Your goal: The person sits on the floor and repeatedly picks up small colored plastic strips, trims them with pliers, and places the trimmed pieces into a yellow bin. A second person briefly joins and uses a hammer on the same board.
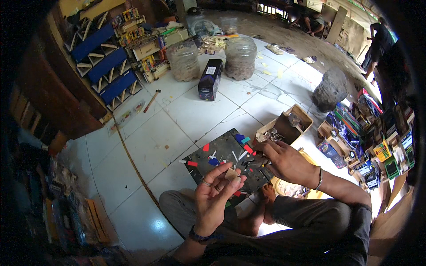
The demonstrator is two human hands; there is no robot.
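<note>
My left hand, palm turned up, pinches a small tan block, apparently wood, between thumb and fingers. My right hand is closed, palm down, over the right side of a dark board. Dark shapes show under its fingertips, but what it grips is unclear. Scattered over the board are small scraps, among them a red piece, a blue piece and white strips. The two hands are apart, both above the board in front of my crossed legs.
Beyond the board stands an open wooden box of scraps; a yellow basin sits right. Toy trucks crowd the far right near a rock. Farther off are a dark toy vehicle body, plastic containers and a hammer.
</note>
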